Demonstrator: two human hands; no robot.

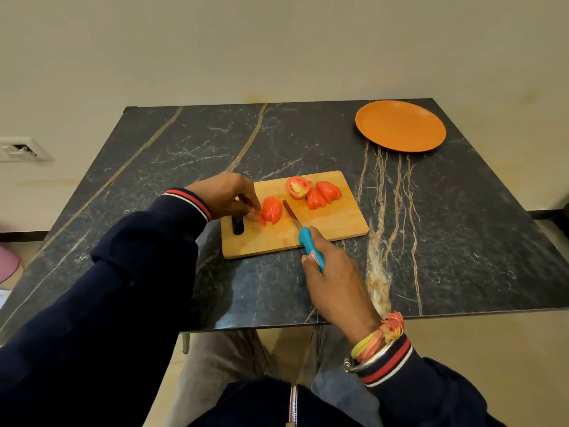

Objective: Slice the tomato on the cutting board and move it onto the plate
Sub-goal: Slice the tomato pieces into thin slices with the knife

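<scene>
While my left hand (223, 195) pinches a thin slice off the wet, soft tomato (272, 210) on the cutting board (332, 223), my right hand (331, 272) is wrapped around the knife (303, 234); lift pieces gently by their skin sides.

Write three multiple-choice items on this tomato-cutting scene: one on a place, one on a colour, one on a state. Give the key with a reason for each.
1. Where on the table is the plate?
A. Far right corner
B. Near left corner
C. Under the cutting board

2. What colour is the knife handle?
A. Black
B. Blue
C. Yellow

3. What is on the plate now?
A. All the tomato
B. One slice
C. Nothing

Key:
1 A: the plate sits at the far right corner, apart from the cutting board.
2 B: the handle gripped by the right hand is blue.
3 C: the plate is bare; the tomato pieces lie on the board, one group at the left hand.
</scene>
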